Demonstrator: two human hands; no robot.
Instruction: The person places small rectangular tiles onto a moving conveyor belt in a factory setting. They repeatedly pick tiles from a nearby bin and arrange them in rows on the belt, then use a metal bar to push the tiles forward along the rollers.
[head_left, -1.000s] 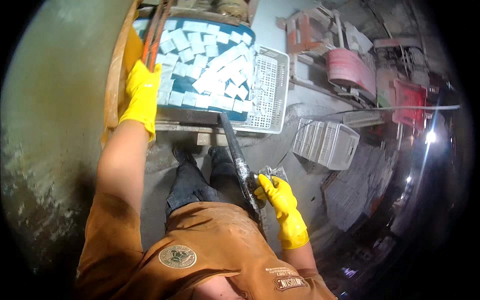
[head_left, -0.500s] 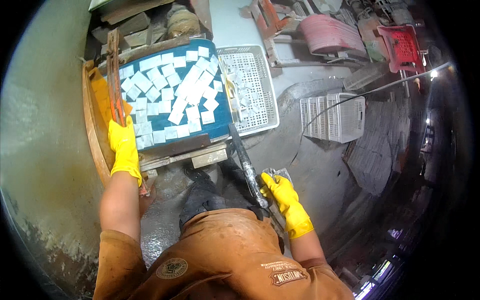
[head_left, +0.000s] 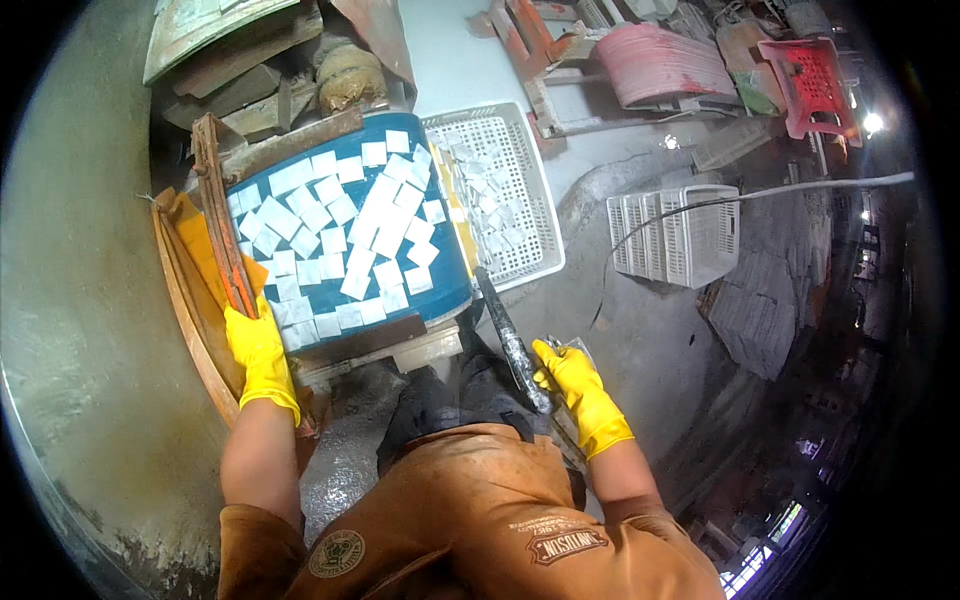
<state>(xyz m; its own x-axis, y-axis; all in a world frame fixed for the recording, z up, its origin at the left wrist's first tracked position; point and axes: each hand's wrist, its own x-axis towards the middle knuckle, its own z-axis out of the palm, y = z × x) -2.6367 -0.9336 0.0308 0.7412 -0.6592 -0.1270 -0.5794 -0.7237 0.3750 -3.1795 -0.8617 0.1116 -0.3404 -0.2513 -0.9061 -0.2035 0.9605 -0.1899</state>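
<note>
My left hand (head_left: 260, 352), in a yellow rubber glove, is closed round the near end of a rusty orange metal bar (head_left: 232, 250). This bar runs along the left side of a blue belt (head_left: 440, 290) strewn with several pale square tiles (head_left: 388, 203). On the right, my other yellow-gloved hand, the right hand (head_left: 583, 393), has its fingers curled over a grey metal part (head_left: 573, 350); what they grip is mostly hidden. A dark worn bar (head_left: 513, 345) slants between that hand and the belt's near right corner.
Small tile pieces lie in a white perforated crate (head_left: 545, 225) right of the belt. Stacked white crates (head_left: 672, 235) stand farther right, with a thin cable (head_left: 770, 190) across them. A red basket (head_left: 803, 90) and pink curved stack (head_left: 665, 68) are at far right. Pale wall (head_left: 80, 300) borders the left.
The whole view has shifted, so the belt, tiles and bar sit lower in the picture. Both hands keep their places on the bar and the metal part. The tile layout looks the same.
</note>
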